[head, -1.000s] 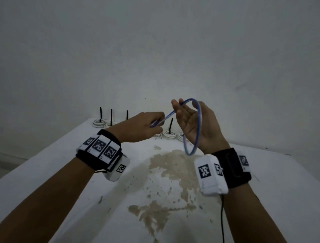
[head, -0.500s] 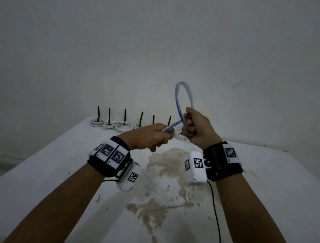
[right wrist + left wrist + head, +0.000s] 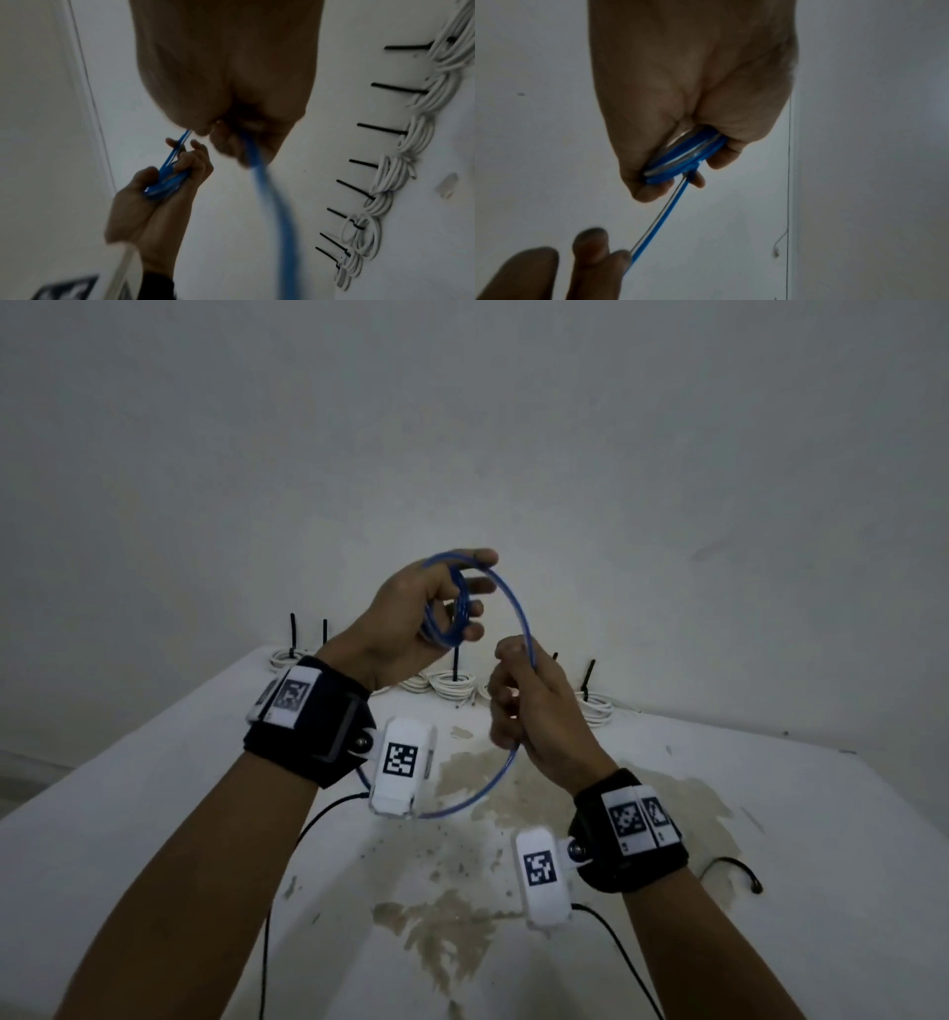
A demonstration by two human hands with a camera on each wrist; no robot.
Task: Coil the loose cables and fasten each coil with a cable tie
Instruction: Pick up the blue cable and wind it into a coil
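While the blue cable is only part wound, its finished turns sit bunched in the left hand, just above the middle of the head view, fingers and thumb curled round the bundle. One wide loop arcs from that bundle to the right hand, just right of centre, whose curled fingers pinch the strand; the slack then sweeps down and back to the left, passing behind the left wrist camera.

As I judge it, the stacked turns could spring apart or slip off the fingers if the left grip eases while the next loop is laid on. The trailing slack could also catch on the wrist camera or its black lead and drag the coil out of shape. The right wrist view is blurred, so how much cable is left I cannot tell.

Both hands work in the air above the stained worktop. A row of white coils, already fastened with black ties, lies along its far edge by the wall. One loose black tie lies at the right of the frame. Between that row and the near edge the worktop gives open room to set the coil down.
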